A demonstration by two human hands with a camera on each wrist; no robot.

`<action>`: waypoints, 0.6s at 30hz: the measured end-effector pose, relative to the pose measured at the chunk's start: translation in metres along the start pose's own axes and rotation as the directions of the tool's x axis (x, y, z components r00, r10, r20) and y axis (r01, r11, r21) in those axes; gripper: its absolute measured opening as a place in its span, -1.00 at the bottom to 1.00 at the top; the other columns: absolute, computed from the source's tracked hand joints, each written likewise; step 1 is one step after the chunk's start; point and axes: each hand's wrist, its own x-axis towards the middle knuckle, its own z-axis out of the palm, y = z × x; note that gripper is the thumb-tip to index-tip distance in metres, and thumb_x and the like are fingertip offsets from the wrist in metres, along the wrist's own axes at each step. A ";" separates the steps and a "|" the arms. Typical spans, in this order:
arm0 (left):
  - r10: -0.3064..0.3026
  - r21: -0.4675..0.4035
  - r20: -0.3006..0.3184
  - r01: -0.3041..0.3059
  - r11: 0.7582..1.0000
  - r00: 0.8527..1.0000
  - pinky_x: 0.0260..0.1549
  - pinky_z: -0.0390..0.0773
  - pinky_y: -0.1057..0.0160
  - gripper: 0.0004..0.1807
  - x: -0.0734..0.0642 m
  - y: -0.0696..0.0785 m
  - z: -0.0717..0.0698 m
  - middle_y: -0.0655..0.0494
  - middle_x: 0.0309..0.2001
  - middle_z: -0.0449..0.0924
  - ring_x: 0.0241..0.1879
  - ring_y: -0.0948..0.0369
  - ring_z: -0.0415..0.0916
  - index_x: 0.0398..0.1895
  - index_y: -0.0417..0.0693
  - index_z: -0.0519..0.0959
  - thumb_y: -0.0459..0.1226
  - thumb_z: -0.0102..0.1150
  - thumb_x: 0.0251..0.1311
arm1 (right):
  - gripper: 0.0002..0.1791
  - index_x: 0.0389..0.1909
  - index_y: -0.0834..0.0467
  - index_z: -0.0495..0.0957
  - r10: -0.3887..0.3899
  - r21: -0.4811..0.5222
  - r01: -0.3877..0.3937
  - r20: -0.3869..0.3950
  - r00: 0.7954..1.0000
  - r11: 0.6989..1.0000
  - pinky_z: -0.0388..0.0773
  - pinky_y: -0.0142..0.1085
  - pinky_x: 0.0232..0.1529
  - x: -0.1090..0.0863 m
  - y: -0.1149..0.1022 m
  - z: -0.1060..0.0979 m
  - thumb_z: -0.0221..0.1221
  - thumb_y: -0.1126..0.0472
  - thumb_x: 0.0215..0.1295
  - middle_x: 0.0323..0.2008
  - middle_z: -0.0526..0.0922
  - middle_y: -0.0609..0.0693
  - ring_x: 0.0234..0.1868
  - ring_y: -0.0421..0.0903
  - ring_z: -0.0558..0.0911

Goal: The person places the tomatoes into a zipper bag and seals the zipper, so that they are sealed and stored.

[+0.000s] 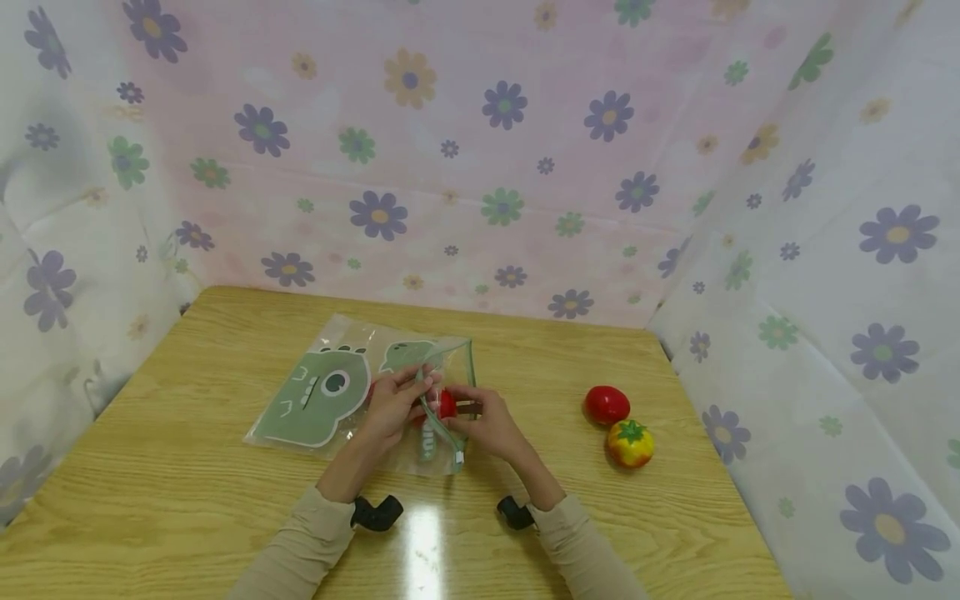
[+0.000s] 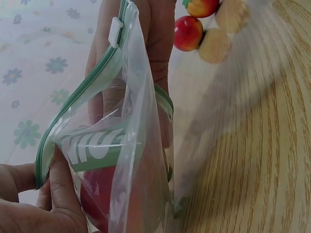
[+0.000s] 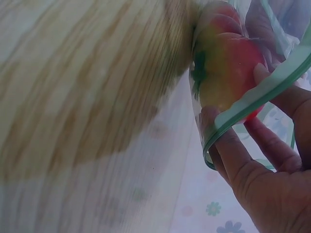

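A clear zip bag (image 1: 300, 421) with a green monster print lies on the table, its green-edged mouth toward the right. My left hand (image 1: 388, 408) pinches the green rim (image 2: 73, 104), and a white slider (image 2: 115, 32) sits on that rim. Through the mouth, the fingers of my right hand (image 1: 487, 423) reach inside and hold a red-and-yellow toy fruit (image 3: 228, 73) with a green leaf; the plastic partly covers it. Farther into the bag shows another red item (image 1: 371, 393), mostly hidden by my left hand.
On the table to the right lie a glossy red toy fruit (image 1: 607, 405) and a yellow-and-red toy fruit (image 1: 630, 443) with a green leafy top, side by side. Flower-patterned sheets (image 1: 450, 167) stand behind and on both sides of the wooden table (image 1: 187, 500).
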 end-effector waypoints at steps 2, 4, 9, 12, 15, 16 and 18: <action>0.004 0.000 -0.008 -0.004 1.000 1.000 -0.38 0.69 0.42 -0.61 0.000 0.000 0.000 0.20 -0.22 0.74 -0.42 0.34 0.61 0.30 -0.38 0.43 -0.44 0.08 0.46 | -0.48 0.30 0.35 0.49 0.001 -0.001 -0.001 -0.006 1.000 1.000 0.72 -0.12 0.03 0.000 -0.001 0.001 0.29 0.41 0.32 0.18 0.60 0.30 0.07 0.23 0.68; 0.007 0.003 -0.014 -0.007 1.000 1.000 -0.38 0.69 0.43 -0.61 0.001 0.000 0.000 0.19 -0.22 0.74 -0.41 0.35 0.61 0.29 -0.40 0.43 -0.44 0.09 0.46 | -0.48 0.29 0.33 0.49 0.015 -0.003 -0.015 -0.017 1.000 1.000 0.72 -0.12 0.03 0.001 -0.003 0.002 0.31 0.41 0.31 0.18 0.60 0.28 0.07 0.23 0.67; 0.004 0.000 -0.019 -0.004 1.000 1.000 -0.39 0.68 0.44 -0.61 0.000 -0.001 0.000 0.16 -0.20 0.75 -0.40 0.35 0.60 0.28 -0.39 0.44 -0.44 0.11 0.45 | -0.49 0.24 0.34 0.52 0.022 -0.031 -0.024 -0.050 0.999 0.999 0.72 -0.18 0.01 0.001 -0.002 0.006 0.34 0.43 0.27 0.16 0.60 0.27 0.11 0.23 0.65; 0.000 -0.009 -0.017 -0.001 1.000 1.000 -0.39 0.68 0.43 -0.62 -0.001 -0.002 0.000 0.14 -0.18 0.75 -0.42 0.34 0.59 0.28 -0.38 0.43 -0.44 0.11 0.45 | -0.49 0.23 0.42 0.49 0.032 -0.026 -0.034 -0.039 0.999 0.999 0.73 -0.16 -0.01 0.000 -0.013 0.005 0.33 0.48 0.25 0.15 0.58 0.34 0.12 0.30 0.63; 0.006 -0.015 -0.017 -0.007 1.000 1.000 -0.40 0.68 0.44 -0.61 -0.002 -0.001 -0.001 0.14 -0.20 0.75 -0.42 0.35 0.60 0.28 -0.40 0.43 -0.45 0.11 0.44 | -0.47 0.25 0.47 0.46 0.041 -0.013 -0.042 -0.029 0.999 0.999 0.73 -0.10 0.00 0.001 -0.015 0.005 0.31 0.49 0.26 0.17 0.55 0.39 0.14 0.35 0.60; 0.005 -0.017 -0.021 -0.006 1.000 1.000 -0.40 0.68 0.45 -0.61 -0.002 -0.001 -0.001 0.15 -0.21 0.75 -0.42 0.35 0.60 0.28 -0.40 0.43 -0.45 0.11 0.44 | -0.47 0.25 0.48 0.45 0.044 -0.013 -0.045 -0.027 0.999 0.999 0.72 -0.08 0.01 0.001 -0.016 0.005 0.31 0.49 0.26 0.18 0.55 0.40 0.15 0.35 0.59; 0.008 -0.016 -0.026 -0.008 1.000 1.000 -0.42 0.67 0.46 -0.60 -0.002 0.001 0.000 0.15 -0.22 0.75 -0.42 0.36 0.59 0.28 -0.42 0.42 -0.45 0.11 0.44 | -0.46 0.27 0.44 0.46 0.040 -0.011 -0.041 -0.037 0.998 0.999 0.72 -0.08 0.01 0.004 -0.006 0.007 0.32 0.47 0.27 0.18 0.55 0.37 0.16 0.33 0.60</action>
